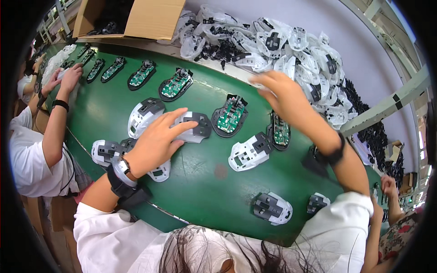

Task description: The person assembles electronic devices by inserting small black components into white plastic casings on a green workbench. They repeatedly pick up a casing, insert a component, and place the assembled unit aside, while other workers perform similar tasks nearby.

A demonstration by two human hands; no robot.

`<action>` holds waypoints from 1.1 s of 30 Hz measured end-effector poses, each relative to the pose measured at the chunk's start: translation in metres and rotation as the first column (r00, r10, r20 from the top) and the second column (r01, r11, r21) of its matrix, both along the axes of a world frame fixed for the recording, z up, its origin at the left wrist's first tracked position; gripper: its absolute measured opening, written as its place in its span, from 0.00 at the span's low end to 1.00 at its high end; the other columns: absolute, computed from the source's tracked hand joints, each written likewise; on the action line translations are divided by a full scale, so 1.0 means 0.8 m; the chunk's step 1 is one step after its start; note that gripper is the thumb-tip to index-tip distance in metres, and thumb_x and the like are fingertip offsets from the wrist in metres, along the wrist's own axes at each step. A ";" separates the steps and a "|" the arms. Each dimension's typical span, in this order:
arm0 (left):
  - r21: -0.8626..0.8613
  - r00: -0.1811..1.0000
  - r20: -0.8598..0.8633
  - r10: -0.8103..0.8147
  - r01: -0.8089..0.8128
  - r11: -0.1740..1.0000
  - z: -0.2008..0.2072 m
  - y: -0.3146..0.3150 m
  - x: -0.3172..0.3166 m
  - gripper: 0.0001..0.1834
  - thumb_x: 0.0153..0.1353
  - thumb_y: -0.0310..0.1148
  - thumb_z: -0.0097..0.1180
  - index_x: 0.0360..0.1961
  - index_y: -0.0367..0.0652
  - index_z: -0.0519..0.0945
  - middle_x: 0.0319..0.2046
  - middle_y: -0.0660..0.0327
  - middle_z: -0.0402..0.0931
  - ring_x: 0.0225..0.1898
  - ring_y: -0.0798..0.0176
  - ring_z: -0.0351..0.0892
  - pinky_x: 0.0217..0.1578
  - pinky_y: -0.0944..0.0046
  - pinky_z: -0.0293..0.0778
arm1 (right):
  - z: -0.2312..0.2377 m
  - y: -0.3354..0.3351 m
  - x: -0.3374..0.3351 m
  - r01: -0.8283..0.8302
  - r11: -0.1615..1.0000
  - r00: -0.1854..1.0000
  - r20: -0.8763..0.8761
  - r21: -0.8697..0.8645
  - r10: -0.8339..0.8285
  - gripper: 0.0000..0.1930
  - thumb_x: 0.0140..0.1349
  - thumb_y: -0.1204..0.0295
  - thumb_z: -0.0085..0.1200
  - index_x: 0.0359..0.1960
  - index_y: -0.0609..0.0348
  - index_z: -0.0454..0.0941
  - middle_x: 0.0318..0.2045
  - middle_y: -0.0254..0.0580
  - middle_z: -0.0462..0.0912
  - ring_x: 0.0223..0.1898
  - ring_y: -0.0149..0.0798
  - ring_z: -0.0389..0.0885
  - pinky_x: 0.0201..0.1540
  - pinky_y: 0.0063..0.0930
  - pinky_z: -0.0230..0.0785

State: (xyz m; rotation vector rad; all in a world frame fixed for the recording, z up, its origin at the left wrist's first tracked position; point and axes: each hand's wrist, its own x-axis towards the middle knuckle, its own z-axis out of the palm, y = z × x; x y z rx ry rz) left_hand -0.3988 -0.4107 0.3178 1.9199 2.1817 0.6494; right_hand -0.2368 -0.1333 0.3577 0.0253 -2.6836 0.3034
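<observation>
My left hand (152, 143) reaches over a group of white-and-grey computer mouse shells, its fingers spread. The fingertips overlap a grey-and-white mouse shell (195, 127); whether they touch it I cannot tell. Another such shell (144, 116) lies just beyond the hand, and more show beside the wrist. My right hand (284, 98), slightly blurred, is stretched toward the far edge with fingers extended and no object visible in it. Below it lies a black mouse base with a green circuit board (281, 132). A similar base with its board (230, 117) sits between the hands.
More bases with boards (142, 75) form a row along the green table (200, 186). A heap of bagged white shells (273, 43) and small black parts lines the back, beside a cardboard box (152, 18). Co-workers' hands (68, 78) are at left; another person sits right.
</observation>
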 end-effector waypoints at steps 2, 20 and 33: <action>0.030 0.994 -0.103 0.033 -0.030 0.999 0.013 -0.011 -0.010 0.30 0.44 0.20 0.62 0.52 0.50 0.74 0.59 0.51 0.63 0.58 0.45 0.65 0.56 0.53 0.65 | -0.028 0.044 -0.083 -0.091 0.981 0.995 -0.020 0.173 0.096 0.11 0.53 0.76 0.54 0.39 0.54 0.79 0.34 0.44 0.75 0.42 0.46 0.73 0.41 0.38 0.70; -0.021 0.311 0.950 -0.016 0.117 0.993 0.006 0.055 0.084 0.28 0.62 0.36 0.51 0.62 0.43 0.62 0.60 0.54 0.63 0.54 0.56 0.71 0.52 0.57 0.70 | 0.026 -0.055 0.029 0.161 0.895 0.986 0.111 -0.416 -0.126 0.08 0.50 0.79 0.59 0.30 0.63 0.72 0.27 0.45 0.76 0.29 0.44 0.76 0.32 0.31 0.68; 0.033 0.037 0.999 -0.028 -0.158 0.987 0.037 0.020 0.089 0.29 0.59 0.27 0.54 0.62 0.41 0.61 0.51 0.61 0.69 0.48 0.70 0.70 0.44 0.68 0.71 | 0.042 -0.140 0.038 0.228 0.692 0.931 0.361 -0.685 0.050 0.08 0.55 0.76 0.58 0.34 0.64 0.73 0.25 0.44 0.79 0.23 0.41 0.79 0.25 0.29 0.69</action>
